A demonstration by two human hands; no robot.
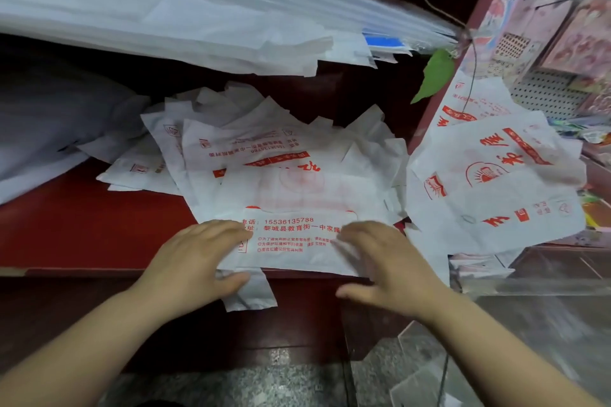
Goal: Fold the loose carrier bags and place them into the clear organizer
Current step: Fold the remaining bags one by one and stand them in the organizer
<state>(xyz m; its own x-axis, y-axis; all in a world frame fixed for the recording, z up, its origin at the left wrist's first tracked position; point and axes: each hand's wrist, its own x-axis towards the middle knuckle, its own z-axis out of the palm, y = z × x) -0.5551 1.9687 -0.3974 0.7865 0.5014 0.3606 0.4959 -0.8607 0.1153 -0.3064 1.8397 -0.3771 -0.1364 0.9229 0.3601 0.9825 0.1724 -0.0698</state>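
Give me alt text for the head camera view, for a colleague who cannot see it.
The left hand and the right hand press on a white carrier bag with red print at the front edge of a red counter. Behind it lies a loose pile of similar bags; another heap sits to the right, behind a clear box.

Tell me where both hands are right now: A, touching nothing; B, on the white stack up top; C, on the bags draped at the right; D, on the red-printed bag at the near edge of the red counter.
D: the left hand and the right hand both lie flat on the nearest red-printed bag at the counter edge.
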